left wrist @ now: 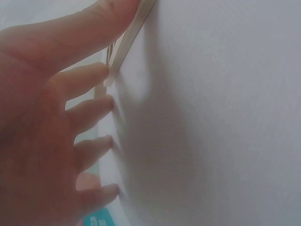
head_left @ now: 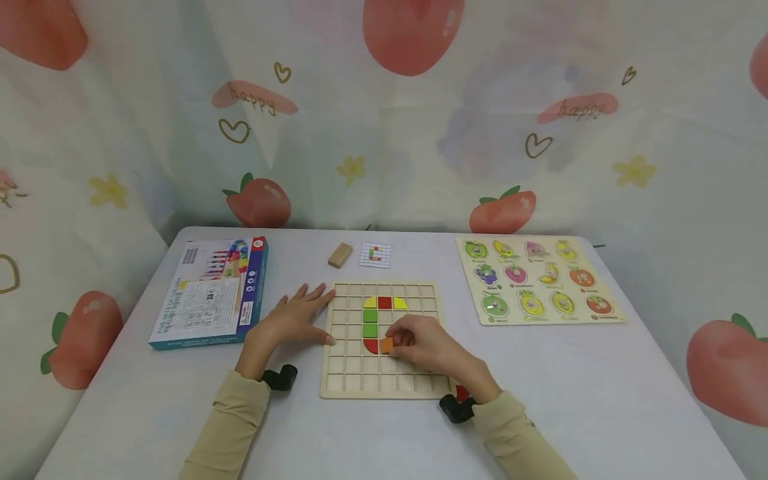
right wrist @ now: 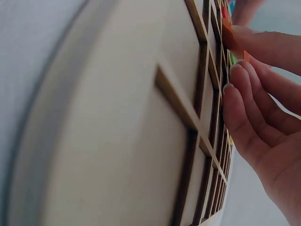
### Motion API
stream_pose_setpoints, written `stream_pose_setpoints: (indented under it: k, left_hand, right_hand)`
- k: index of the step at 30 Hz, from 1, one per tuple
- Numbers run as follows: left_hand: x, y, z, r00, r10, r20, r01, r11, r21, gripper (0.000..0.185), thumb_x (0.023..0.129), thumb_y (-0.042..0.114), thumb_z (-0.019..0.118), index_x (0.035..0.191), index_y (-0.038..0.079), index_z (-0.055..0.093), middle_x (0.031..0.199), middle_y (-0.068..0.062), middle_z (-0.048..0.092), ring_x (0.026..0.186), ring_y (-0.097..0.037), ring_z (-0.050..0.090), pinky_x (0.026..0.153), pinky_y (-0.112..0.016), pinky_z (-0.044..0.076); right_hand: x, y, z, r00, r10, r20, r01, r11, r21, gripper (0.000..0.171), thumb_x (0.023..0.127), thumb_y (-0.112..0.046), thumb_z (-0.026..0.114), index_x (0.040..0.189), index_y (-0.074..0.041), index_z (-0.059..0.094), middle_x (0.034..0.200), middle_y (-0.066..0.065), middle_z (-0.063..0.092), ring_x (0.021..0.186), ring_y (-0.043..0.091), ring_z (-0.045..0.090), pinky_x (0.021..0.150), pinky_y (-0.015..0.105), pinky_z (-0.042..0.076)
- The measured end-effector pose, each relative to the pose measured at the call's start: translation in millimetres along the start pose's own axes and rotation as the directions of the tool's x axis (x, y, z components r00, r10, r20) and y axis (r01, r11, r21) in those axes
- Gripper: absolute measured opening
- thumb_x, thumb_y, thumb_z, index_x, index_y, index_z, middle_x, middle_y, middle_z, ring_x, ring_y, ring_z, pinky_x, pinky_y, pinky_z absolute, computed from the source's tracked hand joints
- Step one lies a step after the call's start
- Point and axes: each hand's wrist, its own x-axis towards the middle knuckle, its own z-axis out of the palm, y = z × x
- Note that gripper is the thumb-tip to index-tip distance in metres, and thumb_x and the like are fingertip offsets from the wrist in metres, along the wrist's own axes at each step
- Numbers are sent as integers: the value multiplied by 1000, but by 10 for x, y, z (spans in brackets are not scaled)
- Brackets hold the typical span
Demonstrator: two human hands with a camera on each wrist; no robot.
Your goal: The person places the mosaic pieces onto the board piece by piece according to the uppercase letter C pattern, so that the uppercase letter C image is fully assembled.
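Observation:
A wooden grid board (head_left: 384,390) lies on the table in front of me. Yellow, red and green tiles (head_left: 370,315) fill some of its cells in a curved line. My right hand (head_left: 414,341) pinches a small orange tile (head_left: 387,345) over the board, beside the red quarter tile at the bottom of the line. The right wrist view shows the fingertips (right wrist: 235,75) on the orange tile (right wrist: 229,37) above the grid. My left hand (head_left: 297,313) lies flat with spread fingers, touching the board's left edge (left wrist: 129,40).
A blue game box (head_left: 210,293) lies at the left. A small wooden block (head_left: 340,255) and a pattern card (head_left: 375,255) sit behind the board. A fruit peg puzzle (head_left: 537,280) lies at the right. A strawberry-print cloth hangs all round.

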Motion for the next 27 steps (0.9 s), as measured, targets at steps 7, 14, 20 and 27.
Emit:
stream_pose_setpoints:
  k: [7,14,20,27]
  left_hand:
    - [-16,-3,-12,1000,5,-3,-5,1000,-8,100,82,43,85,163,20,31,173,-9,17,160,-41,1,125,-68,0]
    - [-17,2,-7,1000,5,-5,-5,1000,-4,100,83,43,85,163,20,31,173,-9,17,160,-41,1,125,-68,1]
    - [-21,8,-1,1000,9,-10,-9,1000,-3,100,83,43,84,163,19,31,173,-10,18,160,-42,2,125,-68,1]
    - [-19,11,3,1000,6,-6,-6,1000,1,100,83,42,84,163,19,30,173,-10,17,160,-42,0,125,-68,0]
  right_hand:
    - [27,-43,40,1000,-4,-4,4,999,-55,24,86,-5,82,109,-1,74,86,-2,64,78,11,56,68,19,51]
    - [-37,-4,2,1000,-16,0,16,996,-89,25,87,-8,81,111,-4,75,92,-1,67,81,13,58,73,21,53]
    - [-149,59,-63,1000,-23,1,23,997,-72,24,89,-9,78,113,-7,75,101,-1,70,89,12,61,82,25,56]
    - [-359,146,-173,999,-38,-30,35,997,-72,21,90,-8,77,111,-7,75,101,1,72,86,10,59,78,24,56]
